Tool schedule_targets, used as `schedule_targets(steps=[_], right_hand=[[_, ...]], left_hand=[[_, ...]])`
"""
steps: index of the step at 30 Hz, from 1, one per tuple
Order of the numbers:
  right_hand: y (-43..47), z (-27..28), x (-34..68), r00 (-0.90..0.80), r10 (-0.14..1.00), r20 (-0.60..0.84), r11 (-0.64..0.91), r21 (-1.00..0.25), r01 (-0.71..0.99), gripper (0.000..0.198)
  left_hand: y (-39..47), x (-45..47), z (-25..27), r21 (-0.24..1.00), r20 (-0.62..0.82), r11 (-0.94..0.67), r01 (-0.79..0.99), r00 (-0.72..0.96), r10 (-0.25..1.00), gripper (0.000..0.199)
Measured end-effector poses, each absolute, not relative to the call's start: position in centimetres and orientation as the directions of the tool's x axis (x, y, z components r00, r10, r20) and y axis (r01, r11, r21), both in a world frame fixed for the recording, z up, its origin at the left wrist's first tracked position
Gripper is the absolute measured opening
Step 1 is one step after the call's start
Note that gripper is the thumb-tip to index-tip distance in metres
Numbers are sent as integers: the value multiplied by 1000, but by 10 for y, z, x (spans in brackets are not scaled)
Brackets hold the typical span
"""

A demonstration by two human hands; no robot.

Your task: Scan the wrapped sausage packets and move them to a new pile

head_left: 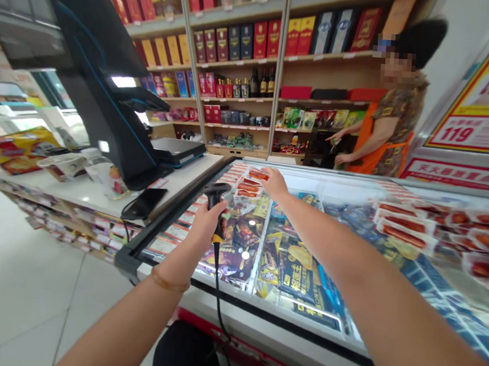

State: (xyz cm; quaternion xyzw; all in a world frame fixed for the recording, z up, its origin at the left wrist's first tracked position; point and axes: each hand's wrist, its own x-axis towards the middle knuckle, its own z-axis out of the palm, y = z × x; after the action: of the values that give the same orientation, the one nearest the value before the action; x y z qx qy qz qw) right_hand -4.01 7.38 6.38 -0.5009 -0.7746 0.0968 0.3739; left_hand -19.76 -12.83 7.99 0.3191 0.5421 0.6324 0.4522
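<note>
My left hand (206,227) is wrapped round the grip of a black corded barcode scanner (218,190), held upright over the freezer's glass top. From its base a black cable (217,281) hangs down past the freezer edge. Farther out, my right hand (275,184) is closed on a clear-wrapped sausage pack (259,174). Just below that pack, more sausage packs (247,190) lie stacked on the glass. A further group of wrapped sausages (407,226) rests on the right part of the freezer.
The chest freezer (237,298) holds frozen food bags under its glass. To the left, a counter carries a black checkout scale (180,148), a phone (150,202) and a yellow snack bag (21,147). A person in an orange apron (367,138) stands across, before shelves of boxes (236,41).
</note>
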Motion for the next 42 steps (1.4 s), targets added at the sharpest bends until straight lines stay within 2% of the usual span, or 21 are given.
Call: schedule_targets(steps=[5, 10, 16, 20, 25, 29, 32, 36, 38, 40, 42], right_hand=[[88, 44, -67, -167, 908, 385, 371, -552, 746, 51], [82, 37, -34, -145, 867, 477, 408, -510, 757, 56], [44, 17, 70, -82, 835, 544, 365, -438, 821, 51], [6, 7, 156, 20, 828, 560, 220, -357, 908, 49], [-30, 7, 237, 198, 776, 598, -22, -288, 957, 32], [-39, 3, 267, 290, 819, 496, -194, -237, 952, 31], [-37, -1, 271, 213, 859, 466, -127, -210, 969, 31], [-36, 2, 254, 4, 884, 467, 129, -253, 959, 22], [-39, 6, 245, -53, 879, 473, 197, -261, 945, 19], [-42, 9, 242, -40, 863, 504, 179, -230, 956, 21], [-44, 10, 244, 2, 864, 503, 107, -188, 976, 33]], left_hand=[[-127, -206, 81, 971, -91, 2, -239, -361, 928, 33], [-119, -181, 79, 969, -86, 10, -246, -301, 950, 30], [-107, -114, 75, 970, -63, 27, -241, -146, 987, 30], [-105, -57, 75, 968, -85, 75, -240, -33, 996, 25], [-113, -5, 70, 968, -99, 122, -222, 112, 989, 24], [-118, 6, 50, 988, -57, 77, -132, 145, 988, 29], [-121, 3, 37, 996, -48, 60, -65, 179, 983, 30], [-122, 0, 33, 997, -52, 62, -39, 215, 975, 33], [-122, -1, 35, 998, -47, 55, -33, 210, 977, 33], [-122, -2, 37, 999, -35, 39, -19, 201, 979, 31], [-121, -4, 37, 1000, -27, 28, -6, 200, 979, 30]])
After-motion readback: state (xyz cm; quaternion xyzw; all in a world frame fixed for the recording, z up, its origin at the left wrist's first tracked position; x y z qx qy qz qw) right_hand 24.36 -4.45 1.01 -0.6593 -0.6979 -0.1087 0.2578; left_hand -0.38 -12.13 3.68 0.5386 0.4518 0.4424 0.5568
